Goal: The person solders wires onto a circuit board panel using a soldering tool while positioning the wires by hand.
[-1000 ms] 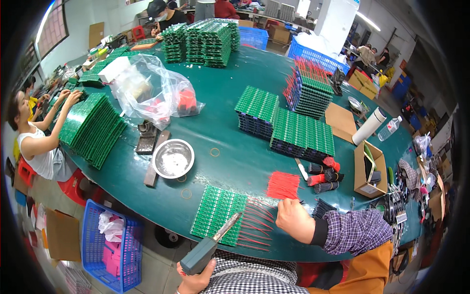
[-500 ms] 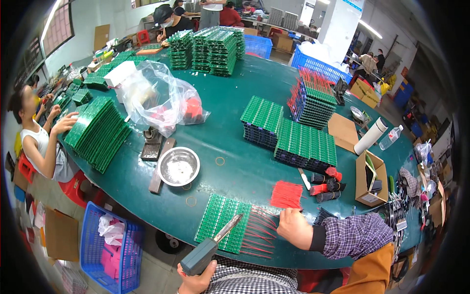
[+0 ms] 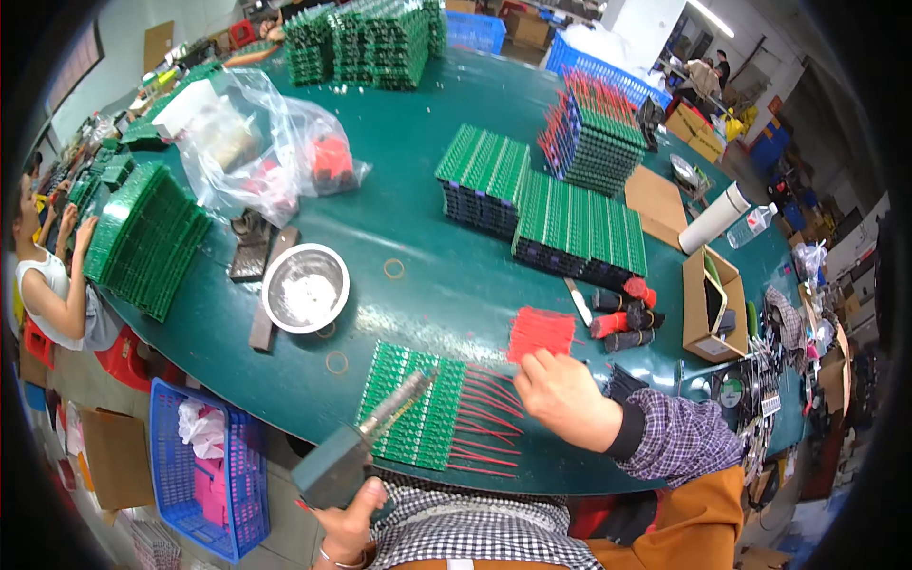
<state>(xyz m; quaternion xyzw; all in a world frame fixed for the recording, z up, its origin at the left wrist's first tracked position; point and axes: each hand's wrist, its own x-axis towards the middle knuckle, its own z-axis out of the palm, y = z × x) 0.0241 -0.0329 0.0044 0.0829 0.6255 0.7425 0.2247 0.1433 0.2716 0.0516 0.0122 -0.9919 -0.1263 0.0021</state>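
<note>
My left hand is wrapped round the dark grey body of a soldering gun. The gun's metal nozzle slants over a green circuit board panel at the front table edge; whether its tip touches cannot be seen. A row of red wires sticks out rightward from the panel's right edge. Just right of these, my right hand is closed, fingertips bent down at the near edge of a heap of loose red wires. What its fingers pinch, if anything, is hidden.
A steel bowl stands left of the panel. Stacked circuit boards, a knife, bundled wires and a cardboard box lie to the right. Dark wires lie behind my right wrist. A co-worker handles boards at far left.
The whole view has shifted, so the table appears higher. Over the panel, the gun's nozzle has drawn back slightly up and left. My right hand has come nearer the red wire heap.
</note>
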